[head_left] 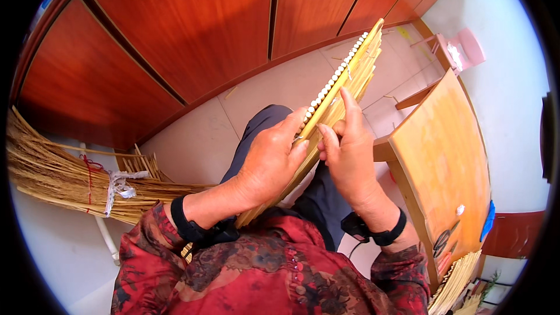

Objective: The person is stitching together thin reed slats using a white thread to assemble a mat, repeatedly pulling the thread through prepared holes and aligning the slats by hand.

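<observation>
A long panel of pale yellow stalks (326,111) slants across my lap, its far end raised away from me. Along its left edge runs a row of round, whitish stalk ends (337,74). My left hand (269,154) grips the near part of that edge, thumb on top and fingers partly hidden behind it. My right hand (352,154) is at the panel's right side, index finger stretched out against the stalks and thumb apart from it. Its other fingers are curled, and I see nothing clearly held in them.
To the left lies a big bundle of dry stalks (64,169) tied with red string and a white strip. A wooden table (449,157) stands at the right, with scissors (441,244) on it and more stalks (458,280) nearby. Red-brown cabinets (192,17) and a pink chair (466,49) are beyond.
</observation>
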Demonstrator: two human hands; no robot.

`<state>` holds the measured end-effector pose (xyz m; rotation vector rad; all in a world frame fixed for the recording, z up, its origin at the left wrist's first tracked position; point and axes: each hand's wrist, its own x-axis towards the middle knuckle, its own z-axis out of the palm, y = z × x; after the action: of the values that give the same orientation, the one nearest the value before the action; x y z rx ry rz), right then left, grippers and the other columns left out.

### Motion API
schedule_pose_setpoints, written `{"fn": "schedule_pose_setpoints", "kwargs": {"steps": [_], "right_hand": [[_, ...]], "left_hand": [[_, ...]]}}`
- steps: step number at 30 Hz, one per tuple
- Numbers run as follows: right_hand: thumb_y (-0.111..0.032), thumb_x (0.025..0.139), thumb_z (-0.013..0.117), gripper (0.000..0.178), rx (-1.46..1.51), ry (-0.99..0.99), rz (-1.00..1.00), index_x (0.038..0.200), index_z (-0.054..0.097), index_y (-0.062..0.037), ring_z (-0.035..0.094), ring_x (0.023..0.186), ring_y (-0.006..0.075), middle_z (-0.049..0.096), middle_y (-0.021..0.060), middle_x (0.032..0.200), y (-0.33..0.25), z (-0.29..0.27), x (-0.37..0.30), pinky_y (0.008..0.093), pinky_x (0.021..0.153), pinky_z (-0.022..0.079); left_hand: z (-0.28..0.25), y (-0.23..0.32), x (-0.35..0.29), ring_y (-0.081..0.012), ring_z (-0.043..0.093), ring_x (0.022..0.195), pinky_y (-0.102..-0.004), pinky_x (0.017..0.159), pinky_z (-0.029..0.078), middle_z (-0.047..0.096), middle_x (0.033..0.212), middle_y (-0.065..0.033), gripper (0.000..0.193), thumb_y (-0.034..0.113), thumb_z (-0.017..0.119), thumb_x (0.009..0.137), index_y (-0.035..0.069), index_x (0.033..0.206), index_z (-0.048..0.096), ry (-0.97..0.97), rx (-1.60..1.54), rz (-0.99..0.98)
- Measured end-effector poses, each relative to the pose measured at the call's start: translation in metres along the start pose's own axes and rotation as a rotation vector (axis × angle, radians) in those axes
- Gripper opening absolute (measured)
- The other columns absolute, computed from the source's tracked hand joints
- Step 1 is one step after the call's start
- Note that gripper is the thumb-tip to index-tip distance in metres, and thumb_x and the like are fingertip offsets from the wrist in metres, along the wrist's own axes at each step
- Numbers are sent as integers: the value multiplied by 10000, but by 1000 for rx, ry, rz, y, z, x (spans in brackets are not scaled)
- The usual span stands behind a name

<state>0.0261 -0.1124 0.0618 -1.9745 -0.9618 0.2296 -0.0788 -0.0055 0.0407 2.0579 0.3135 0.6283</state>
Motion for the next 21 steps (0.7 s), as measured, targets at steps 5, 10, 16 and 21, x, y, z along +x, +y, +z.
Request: {"fn": "schedule_pose_setpoints", "kwargs": {"steps": [5, 10, 16, 21], "right_hand": [[-58, 887, 527, 663, -158, -35, -77, 1441, 162, -44, 618, 759, 436, 618, 273, 835, -1, -2, -1, 462, 646, 488], [-62, 887, 483, 640, -253, -89, -113, 1444, 170, -34, 616, 788, 444, 616, 286, 889, -4, 4, 0, 474, 687, 491], [-19, 821, 484, 670, -212, -117, -167, 1438, 222, -36, 601, 839, 463, 616, 282, 918, -10, 5, 3, 477, 740, 483], [-85, 865, 526, 612, 58, -226, 18, 1424, 278, -61, 650, 786, 317, 635, 213, 873, -16, -24, 7, 399, 699, 509]], "left_hand": [[0, 1, 2, -434, 563, 929, -453, 768, 460, 583, 1034, -263, 461, 40, 571, 811, -7, 1252, 445, -4, -20, 18], [0, -1, 0, -432, 563, 927, -453, 760, 461, 584, 1030, -259, 457, 42, 574, 809, -4, 1246, 447, 28, -20, 27], [2, 6, 0, -392, 580, 967, -421, 794, 469, 589, 1057, -239, 466, 44, 586, 816, -11, 1257, 445, -8, 38, -27], [1, 10, 1, -402, 585, 866, -458, 713, 472, 595, 966, -223, 482, 53, 576, 812, 4, 1264, 420, 6, 87, 94]]}}
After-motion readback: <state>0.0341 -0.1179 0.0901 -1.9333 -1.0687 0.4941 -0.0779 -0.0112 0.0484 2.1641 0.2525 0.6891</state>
